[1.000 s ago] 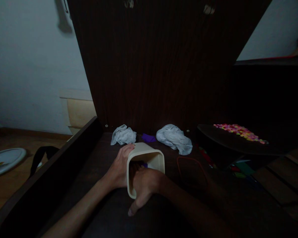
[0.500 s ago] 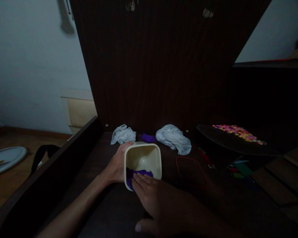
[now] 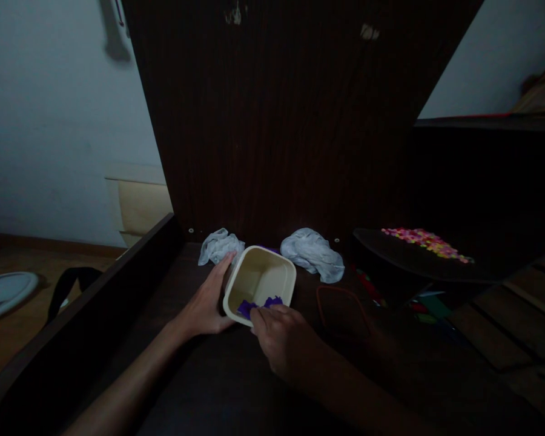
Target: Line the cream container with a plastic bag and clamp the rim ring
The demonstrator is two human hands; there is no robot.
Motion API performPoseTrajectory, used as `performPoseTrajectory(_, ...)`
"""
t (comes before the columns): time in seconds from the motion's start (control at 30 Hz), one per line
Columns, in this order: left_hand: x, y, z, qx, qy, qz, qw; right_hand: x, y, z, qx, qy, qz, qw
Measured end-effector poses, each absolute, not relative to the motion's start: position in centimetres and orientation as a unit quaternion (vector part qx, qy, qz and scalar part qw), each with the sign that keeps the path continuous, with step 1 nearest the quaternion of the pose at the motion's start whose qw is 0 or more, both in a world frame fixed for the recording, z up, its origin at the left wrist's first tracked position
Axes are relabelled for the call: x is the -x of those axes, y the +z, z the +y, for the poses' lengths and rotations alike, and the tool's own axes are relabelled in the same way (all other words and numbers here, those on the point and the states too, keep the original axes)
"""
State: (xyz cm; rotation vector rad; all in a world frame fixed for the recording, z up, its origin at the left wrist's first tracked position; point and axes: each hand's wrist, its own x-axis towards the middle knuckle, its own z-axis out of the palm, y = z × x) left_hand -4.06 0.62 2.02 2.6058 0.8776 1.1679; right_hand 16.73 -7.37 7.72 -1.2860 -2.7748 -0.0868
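Note:
My left hand (image 3: pixel 209 304) grips a cream-coloured square container (image 3: pixel 236 295) by its left side, its mouth tilted toward me. At the container's near rim, my right hand (image 3: pixel 277 333) is closed on a purple cloth (image 3: pixel 246 309), which bunches out around the fingers inside the opening. Behind the container lie two crumpled whitish cloths, a left one (image 3: pixel 218 245) and a larger right one (image 3: pixel 312 253). An orange-red rounded frame (image 3: pixel 343 289) rests on the dark surface to the right.
A raised board edge (image 3: pixel 95 303) borders the dark surface on the left, and a tall dark panel (image 3: pixel 272 121) stands at the back. At right, a dark shelf holds small pink and yellow pieces (image 3: pixel 427 242). A white round lid-like object (image 3: pixel 9 293) is on the floor.
My right hand has closed on the purple cloth, gathering it up at the rim. The container has turned and tilted in my left hand, whose fingers now show more along its side.

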Motion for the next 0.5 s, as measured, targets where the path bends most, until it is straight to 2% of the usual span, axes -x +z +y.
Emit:
performPoseTrajectory(0.23,1.8,-0.5,-0.7,-0.819,0.502,0.274,0.047,-14.8,8.7,-7.6,0.481,0.099,-0.87,0.046)
performPoseTrajectory(0.4,2.2,-1.9,0.4,-0.806,0.507,0.298,0.066,-13.0,8.2,-8.0,0.495,0.165,-0.846,0.107)
performPoseTrajectory(0.5,2.8,-1.4,0.9,-0.814,0.503,0.287,0.038,-13.3,7.9,-8.4,0.471,0.175,-0.857,0.114)
